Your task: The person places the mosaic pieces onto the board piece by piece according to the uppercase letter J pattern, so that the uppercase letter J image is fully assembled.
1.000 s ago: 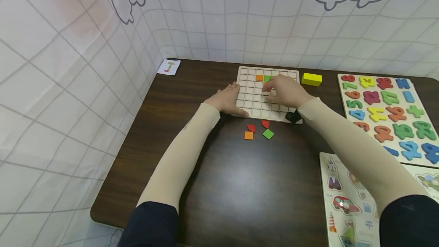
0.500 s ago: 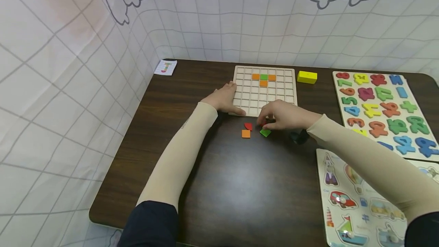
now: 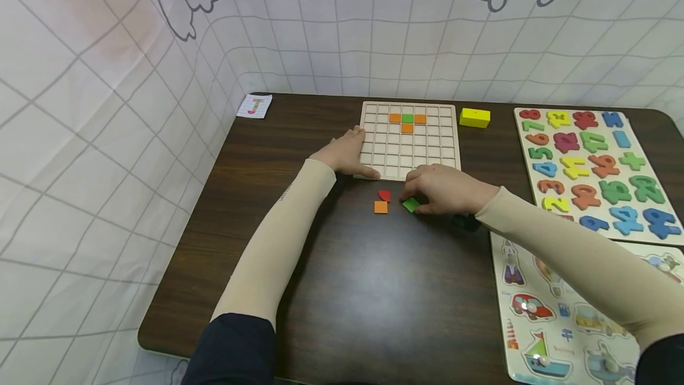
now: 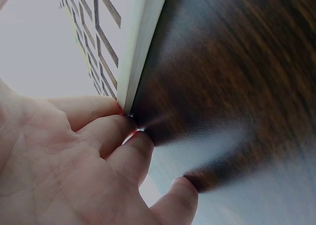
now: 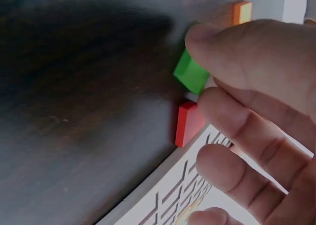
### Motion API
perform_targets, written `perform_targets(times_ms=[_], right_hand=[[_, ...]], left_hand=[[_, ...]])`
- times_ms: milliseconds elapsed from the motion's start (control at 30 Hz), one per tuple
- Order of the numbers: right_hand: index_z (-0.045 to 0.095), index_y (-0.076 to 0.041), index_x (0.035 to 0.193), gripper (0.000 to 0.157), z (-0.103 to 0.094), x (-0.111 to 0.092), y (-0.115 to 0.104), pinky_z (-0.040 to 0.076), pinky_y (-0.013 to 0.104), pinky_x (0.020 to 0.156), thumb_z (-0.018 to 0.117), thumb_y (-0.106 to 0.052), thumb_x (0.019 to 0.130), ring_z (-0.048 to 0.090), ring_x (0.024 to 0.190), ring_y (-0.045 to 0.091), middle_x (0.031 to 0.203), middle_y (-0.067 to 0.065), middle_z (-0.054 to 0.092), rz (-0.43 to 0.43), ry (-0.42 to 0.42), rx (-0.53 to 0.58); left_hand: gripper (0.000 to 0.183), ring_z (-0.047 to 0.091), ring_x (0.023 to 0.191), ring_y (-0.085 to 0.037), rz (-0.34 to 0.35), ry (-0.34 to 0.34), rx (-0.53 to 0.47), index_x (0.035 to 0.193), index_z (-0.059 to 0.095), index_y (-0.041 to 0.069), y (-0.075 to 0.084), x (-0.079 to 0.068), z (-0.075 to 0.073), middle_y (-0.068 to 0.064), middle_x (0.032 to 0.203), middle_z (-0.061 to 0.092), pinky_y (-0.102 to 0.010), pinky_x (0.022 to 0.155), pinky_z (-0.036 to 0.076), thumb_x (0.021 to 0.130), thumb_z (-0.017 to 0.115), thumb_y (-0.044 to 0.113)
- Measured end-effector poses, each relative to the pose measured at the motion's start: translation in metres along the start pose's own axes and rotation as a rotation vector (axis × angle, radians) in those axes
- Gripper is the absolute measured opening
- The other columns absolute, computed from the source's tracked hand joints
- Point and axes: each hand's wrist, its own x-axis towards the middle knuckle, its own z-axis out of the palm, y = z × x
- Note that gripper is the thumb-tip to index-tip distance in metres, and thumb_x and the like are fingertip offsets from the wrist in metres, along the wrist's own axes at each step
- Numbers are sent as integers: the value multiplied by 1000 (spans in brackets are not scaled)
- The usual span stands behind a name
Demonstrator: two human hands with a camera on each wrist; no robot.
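Note:
A pale gridded board [image 3: 446,141] lies on the dark table, with orange tiles [image 3: 407,129] and one green tile [image 3: 408,118] set in its upper cells. My left hand [image 3: 347,153] rests spread along the board's left edge, fingertips [image 4: 140,141] at its rim in the left wrist view. Just below the board, my right hand [image 3: 446,189] pinches a loose green square tile [image 3: 410,204] at its edge with thumb and finger. Close to those fingers is a red piece [image 5: 187,121], hidden under the hand in the head view. A red quarter-round piece [image 3: 384,195] and an orange square tile [image 3: 380,207] lie to the left.
A yellow block [image 3: 474,117] sits right of the board. Farther right are a letter-and-number puzzle [image 3: 614,165] and a picture puzzle [image 3: 502,325]. A small card with a coloured J shape [image 3: 254,106] lies at the back left corner.
My right hand has come off the board, down to the loose pieces, and now grips the green tile. Another orange tile shows in the top row. My left hand stays at the board's edge.

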Motion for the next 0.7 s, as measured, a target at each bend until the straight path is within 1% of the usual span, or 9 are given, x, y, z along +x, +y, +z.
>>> perform_targets(times_ms=[167, 400, 533, 700], right_hand=[[79, -14, 100, 23, 3, -2, -3, 57, 39, 81, 90, -15, 80, 63, 86, 15, 94, -1, 72, -18, 47, -41], [79, -13, 97, 20, 9, -1, -7, 56, 37, 76, 89, -17, 80, 60, 81, 13, 91, -1, 73, 20, 76, -48], [79, -14, 97, 19, 7, 1, -5, 56, 37, 78, 87, -20, 81, 60, 80, 14, 91, -2, 74, 65, 96, -41], [80, -15, 96, 15, 1, 4, 9, 56, 40, 80, 84, -21, 84, 64, 85, 18, 93, 0, 76, 157, 159, -36]], left_hand=[[125, 6, 165, -31, -7, 6, 7, 167, 5, 1, 0, 0, -1, -17, 176, 3, -59, 131, 16, 85, 77, 64], [126, 7, 165, -32, -9, 10, -1, 167, 6, 1, -1, 0, 0, -18, 176, 4, -60, 131, 17, 84, 78, 64], [126, 7, 165, -32, -5, 7, 0, 167, 6, 1, -1, -1, 1, -18, 176, 4, -60, 131, 17, 84, 78, 64], [126, 7, 165, -31, -1, 12, -11, 167, 7, 1, 0, 1, 2, -19, 176, 4, -60, 131, 17, 84, 78, 63]])
